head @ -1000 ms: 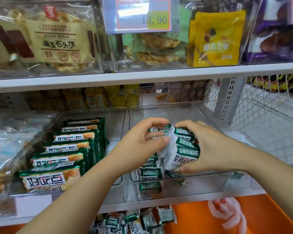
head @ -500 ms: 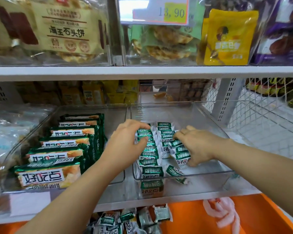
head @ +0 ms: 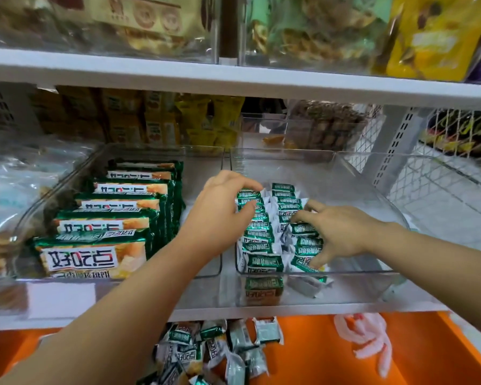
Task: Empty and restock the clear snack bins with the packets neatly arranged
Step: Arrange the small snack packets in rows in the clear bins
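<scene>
The right clear bin on the middle shelf holds two rows of small green-and-white snack packets standing on edge. My left hand reaches in from the left, thumb and curled fingers pinching packets at the back of the left row. My right hand is spread over the front of the right row, fingers and thumb curled round several packets. One packet lies tilted by my thumb. The left clear bin is filled with a neat row of large green packets.
Loose small packets lie piled on the orange surface below the shelf, beside a pink-and-white item. The shelf above overhangs close. A white wire basket stands to the right. Bagged snacks sit to the left.
My right hand has lowered its handful of small packets into the right bin as a second row. My left hand moved onto the left row. The camera came closer.
</scene>
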The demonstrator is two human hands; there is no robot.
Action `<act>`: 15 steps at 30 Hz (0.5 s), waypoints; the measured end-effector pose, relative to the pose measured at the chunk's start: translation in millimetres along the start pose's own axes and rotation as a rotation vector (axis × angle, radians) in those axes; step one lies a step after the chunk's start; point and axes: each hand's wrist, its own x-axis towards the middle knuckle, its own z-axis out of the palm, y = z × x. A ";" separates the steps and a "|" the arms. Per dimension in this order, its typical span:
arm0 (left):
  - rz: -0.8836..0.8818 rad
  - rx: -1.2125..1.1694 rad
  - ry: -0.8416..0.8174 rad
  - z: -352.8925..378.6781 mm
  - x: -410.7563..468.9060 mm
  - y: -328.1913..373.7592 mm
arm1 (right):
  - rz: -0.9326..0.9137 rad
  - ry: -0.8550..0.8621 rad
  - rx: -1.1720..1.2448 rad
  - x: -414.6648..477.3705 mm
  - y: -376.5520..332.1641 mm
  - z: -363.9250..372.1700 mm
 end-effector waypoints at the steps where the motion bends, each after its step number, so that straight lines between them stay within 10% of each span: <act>1: -0.012 -0.013 0.008 0.8 0.5 -1.5 | 0.025 -0.023 0.044 0.1 2.0 0.4; 15: -0.050 -0.091 0.040 3.6 0.5 -3.0 | 0.141 -0.158 0.639 1.0 11.7 11.1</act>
